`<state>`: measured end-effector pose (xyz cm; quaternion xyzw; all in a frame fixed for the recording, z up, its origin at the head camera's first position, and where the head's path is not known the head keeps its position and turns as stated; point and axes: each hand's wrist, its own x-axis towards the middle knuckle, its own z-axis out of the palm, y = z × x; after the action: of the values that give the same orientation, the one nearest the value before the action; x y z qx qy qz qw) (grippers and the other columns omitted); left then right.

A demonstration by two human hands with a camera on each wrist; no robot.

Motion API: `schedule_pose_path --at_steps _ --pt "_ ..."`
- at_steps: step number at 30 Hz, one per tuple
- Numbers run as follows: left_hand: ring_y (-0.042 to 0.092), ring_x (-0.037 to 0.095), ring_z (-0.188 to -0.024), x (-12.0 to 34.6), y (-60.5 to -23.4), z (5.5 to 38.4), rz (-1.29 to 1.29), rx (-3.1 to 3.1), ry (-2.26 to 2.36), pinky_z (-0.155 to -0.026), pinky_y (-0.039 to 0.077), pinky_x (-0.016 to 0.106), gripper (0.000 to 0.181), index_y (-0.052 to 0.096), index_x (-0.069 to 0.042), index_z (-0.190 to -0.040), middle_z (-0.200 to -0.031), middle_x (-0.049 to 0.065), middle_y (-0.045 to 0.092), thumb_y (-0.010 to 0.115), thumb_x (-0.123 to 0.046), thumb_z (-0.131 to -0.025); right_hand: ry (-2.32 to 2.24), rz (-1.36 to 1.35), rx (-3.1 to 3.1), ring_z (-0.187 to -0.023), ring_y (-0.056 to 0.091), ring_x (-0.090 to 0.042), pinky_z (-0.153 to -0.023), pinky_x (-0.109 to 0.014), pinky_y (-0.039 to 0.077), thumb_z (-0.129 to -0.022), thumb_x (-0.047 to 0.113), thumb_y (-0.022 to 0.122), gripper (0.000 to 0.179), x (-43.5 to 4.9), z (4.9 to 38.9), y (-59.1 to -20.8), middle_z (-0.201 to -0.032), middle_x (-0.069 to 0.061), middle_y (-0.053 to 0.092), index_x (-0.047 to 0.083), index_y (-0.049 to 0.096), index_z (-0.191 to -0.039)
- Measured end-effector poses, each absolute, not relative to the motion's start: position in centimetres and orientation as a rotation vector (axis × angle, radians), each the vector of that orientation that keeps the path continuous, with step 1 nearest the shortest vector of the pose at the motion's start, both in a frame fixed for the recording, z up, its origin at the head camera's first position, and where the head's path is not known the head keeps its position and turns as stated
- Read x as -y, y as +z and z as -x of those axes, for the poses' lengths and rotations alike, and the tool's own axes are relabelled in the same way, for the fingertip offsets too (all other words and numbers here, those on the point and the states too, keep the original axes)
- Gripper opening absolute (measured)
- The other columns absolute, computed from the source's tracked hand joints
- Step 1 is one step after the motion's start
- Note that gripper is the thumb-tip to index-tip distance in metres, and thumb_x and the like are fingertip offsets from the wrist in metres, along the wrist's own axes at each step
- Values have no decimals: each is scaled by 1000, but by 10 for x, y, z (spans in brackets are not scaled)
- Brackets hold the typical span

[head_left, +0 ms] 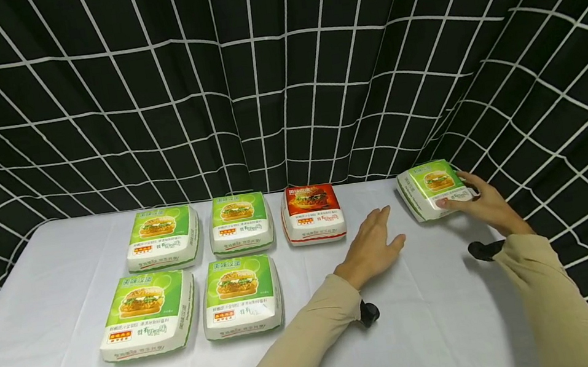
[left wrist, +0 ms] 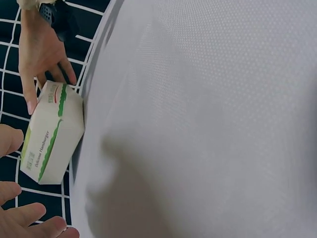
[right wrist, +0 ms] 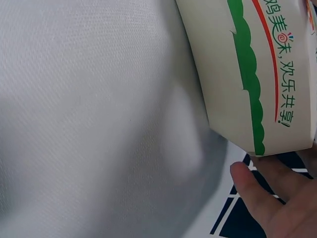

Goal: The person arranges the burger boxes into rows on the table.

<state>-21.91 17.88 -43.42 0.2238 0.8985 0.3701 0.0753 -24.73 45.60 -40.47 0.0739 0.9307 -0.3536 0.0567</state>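
At the far right, my right hand (head_left: pixel 489 204) grips the right end of a green-and-white hamburger box (head_left: pixel 431 187), thumb at its front and fingers behind. The box sits turned at an angle; whether it touches the table I cannot tell. The right wrist view shows the box's white side (right wrist: pixel 223 74) with green scalloped trim, beside the right hand's fingers (right wrist: pixel 252 193). My left hand (head_left: pixel 371 244) is held over the table with fingers spread, holding nothing. It lies between that green box and a red-topped hamburger box (head_left: pixel 313 215).
Left of the red box stand two green boxes (head_left: pixel 163 238) (head_left: pixel 240 223) in the back row. Nearer stand two more green boxes (head_left: pixel 146 314) (head_left: pixel 240 296). A white cloth covers the table (head_left: pixel 404 342). A black curtain with white grid lines (head_left: pixel 279 74) hangs behind and at the sides.
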Motion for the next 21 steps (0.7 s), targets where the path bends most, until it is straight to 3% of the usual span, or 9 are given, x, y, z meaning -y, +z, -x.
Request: schedule_pose_path --at_steps 3,7,10,15,21 --pt "33 20 -149 -179 -435 219 -678 -2678 1125 -121 29 30 66 28 -14 -157 -161 9 33 54 -38 -100 -1076 -202 -2820 -128 36 -44 -97 -53 37 -90 48 69 102 -453 244 -405 -151 -34 31 12 4 -161" --pt "32 19 -149 -180 -434 219 -681 -2664 1135 -121 29 30 68 26 -13 -157 -162 8 31 54 -38 -100 -1071 -167 -2814 -123 44 -39 -84 -28 40 -90 45 70 99 -452 240 -405 -154 -29 31 13 8 -161" --pt "30 20 -150 -181 -434 220 -678 -2652 1134 -122 28 31 70 25 -12 -158 -163 8 29 54 -39 -100 -1074 -126 -2814 -118 49 -35 -78 -18 41 -90 41 71 95 -451 237 -406 -157 -27 29 12 14 -160" --pt "26 22 -152 -182 -437 220 -653 -2596 1142 -122 27 35 74 18 -13 -160 -165 10 23 53 -39 -100 -1083 -53 -2818 -115 54 -29 -76 -13 44 -90 35 72 89 -446 232 -407 -155 -26 32 7 23 -158" --pt "23 22 -153 -182 -442 218 -650 -2547 1167 -123 27 37 76 14 -12 -160 -166 10 19 53 -38 -101 -1091 34 -2771 -126 50 -43 -79 -12 44 -90 32 72 86 -437 228 -403 -152 -25 34 0 25 -154"
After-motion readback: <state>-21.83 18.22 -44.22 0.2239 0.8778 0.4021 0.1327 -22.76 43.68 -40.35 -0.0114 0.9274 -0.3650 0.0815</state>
